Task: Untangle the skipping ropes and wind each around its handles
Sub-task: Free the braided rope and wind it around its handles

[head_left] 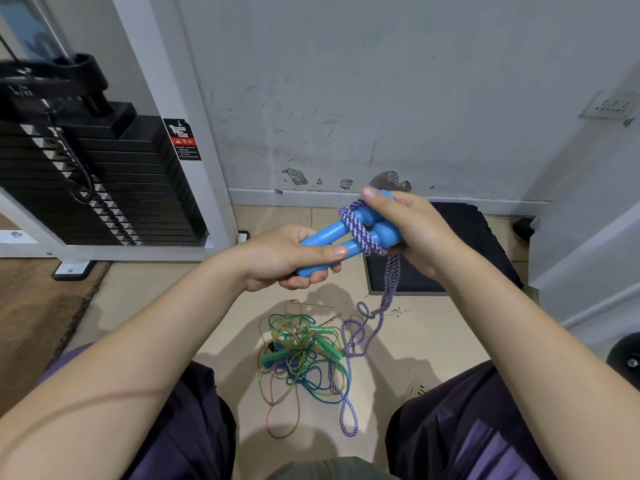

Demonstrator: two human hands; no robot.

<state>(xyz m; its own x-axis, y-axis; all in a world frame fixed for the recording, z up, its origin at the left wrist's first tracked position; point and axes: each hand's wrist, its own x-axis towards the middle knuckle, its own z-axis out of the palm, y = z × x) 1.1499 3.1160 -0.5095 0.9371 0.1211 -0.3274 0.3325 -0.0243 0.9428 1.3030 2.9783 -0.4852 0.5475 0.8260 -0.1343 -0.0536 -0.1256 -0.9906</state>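
Two blue handles [341, 233] lie side by side between my hands, held above the floor. My left hand [284, 258] grips their near ends. My right hand [412, 230] grips their far ends and pinches the purple-and-white braided rope [360, 233], which crosses the handles in a few turns. The rest of that rope [389, 289] hangs down to the floor and loops there. A tangle of thin green, blue and clear ropes [301, 358] with green handles [325, 339] lies on the floor between my knees.
A black weight stack [104, 181] in a white frame [194, 133] stands at the left. A dark mat [460, 244] lies against the grey wall [346, 81] at the right. A black weight plate [625, 358] sits at the far right edge. My legs flank the rope pile.
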